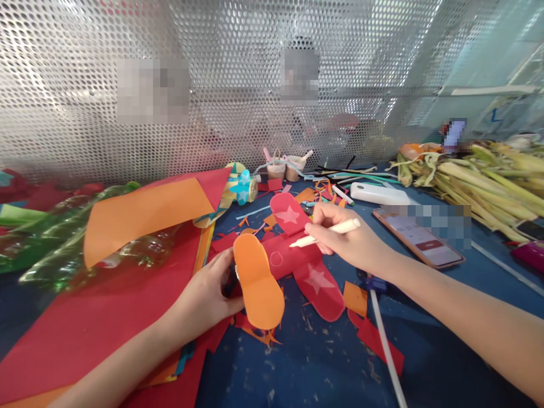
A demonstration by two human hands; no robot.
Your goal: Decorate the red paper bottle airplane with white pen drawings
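We see right hand (335, 233) pinching marker (346, 226), left hand (212, 288) gripping red craft (287, 262). Stars (289, 215), one circle (276, 259) done; rest looks bare.

The single head view looks forward and down over the tabletop (272, 382), close enough that left hand (216, 286) and right hand (349, 245) sit mid-frame, and faces a perforated metal screen (238, 42) beyond

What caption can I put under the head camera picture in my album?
Left hand holds a red star-winged craft airplane; right hand points a cream marker at it.
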